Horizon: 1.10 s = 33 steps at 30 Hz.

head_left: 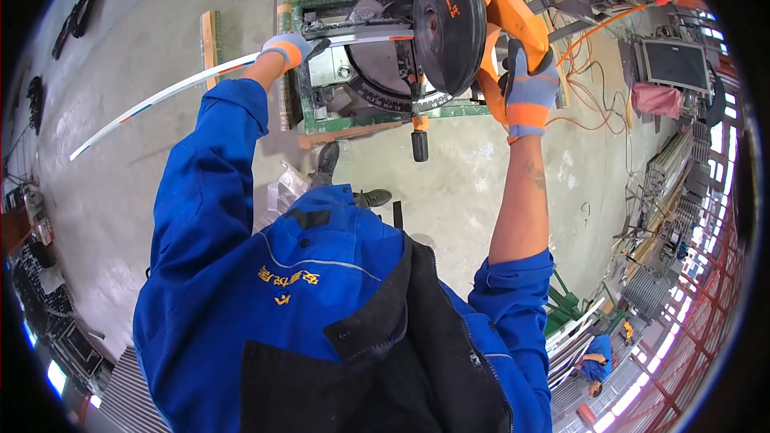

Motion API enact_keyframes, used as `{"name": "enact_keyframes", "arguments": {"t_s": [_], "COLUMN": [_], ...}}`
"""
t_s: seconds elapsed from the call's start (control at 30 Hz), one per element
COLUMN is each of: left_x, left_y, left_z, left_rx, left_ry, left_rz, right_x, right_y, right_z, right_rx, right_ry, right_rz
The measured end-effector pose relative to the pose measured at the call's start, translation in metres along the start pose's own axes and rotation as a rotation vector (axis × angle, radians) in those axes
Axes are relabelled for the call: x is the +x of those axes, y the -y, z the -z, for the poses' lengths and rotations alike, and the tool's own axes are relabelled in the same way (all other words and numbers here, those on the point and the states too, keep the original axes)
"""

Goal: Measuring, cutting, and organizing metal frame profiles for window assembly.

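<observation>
Looking down from the head camera: person in a blue work jacket stands over an orange mitre saw [449,24] that sits on the concrete floor [465,192]. Left hand [286,48], in a grey glove with orange cuff, is closed down on a long thin white metal strip [160,96], pinning it at the saw's left side. The strip runs from under the dark blade guard [445,20], across the green-framed saw base [353,116], through the left grip, then well out to the person's left over the floor, appearing curved toward the picture's rim; its free end hangs clear of everything. So most of its length lies outboard of the left hand, with only a short stretch between that hand and the blade guard. Right hand [525,84], same glove type, is wrapped tight around the orange saw arm/handle on the right of the blade guard, fingers fully curled on it; forearm bare, sleeve pushed up. Right hand is well apart from the strip, with the guard between them. A black knob [419,146] sticks out of the base front toward the person. One dark shoe [373,197] shows just below the base. Orange cable [593,40] trails off right of the saw. Wood offcuts [210,40] lie left of the base. Another person in blue [595,361] crouches far off at lower right, near stacked metal profiles [666,168].
</observation>
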<state>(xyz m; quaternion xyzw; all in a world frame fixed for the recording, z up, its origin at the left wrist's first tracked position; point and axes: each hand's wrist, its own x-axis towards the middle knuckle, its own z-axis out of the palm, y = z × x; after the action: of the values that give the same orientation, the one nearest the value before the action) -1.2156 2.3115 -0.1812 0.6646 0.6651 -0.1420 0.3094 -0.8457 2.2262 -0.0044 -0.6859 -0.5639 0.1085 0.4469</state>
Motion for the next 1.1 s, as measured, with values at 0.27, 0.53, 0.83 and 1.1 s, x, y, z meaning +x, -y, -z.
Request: {"name": "enact_keyframes", "arguments": {"t_s": [0.27,0.53,0.83,1.1], "left_x": [0.009,0.006,0.003,0.003], "left_y": [0.004,0.012,0.002,-0.001], "left_z": [-0.005,-0.003,-0.003,-0.005], "left_rx": [0.075,0.178,0.051,0.061], "left_ry": [0.019,0.021,-0.003,-0.026], "left_rz": [-0.006,-0.130,0.000,-0.025], "right_x": [0.008,0.002,-0.008,-0.022], "right_y": [0.006,-0.001,-0.010,-0.002], "right_z": [0.007,-0.003,-0.002,-0.001], "right_rx": [-0.019,-0.028,-0.037,-0.095], "right_ry": [0.088,-0.001,-0.045,-0.054], "right_rz": [-0.119,0.019,0.046,0.017]}}
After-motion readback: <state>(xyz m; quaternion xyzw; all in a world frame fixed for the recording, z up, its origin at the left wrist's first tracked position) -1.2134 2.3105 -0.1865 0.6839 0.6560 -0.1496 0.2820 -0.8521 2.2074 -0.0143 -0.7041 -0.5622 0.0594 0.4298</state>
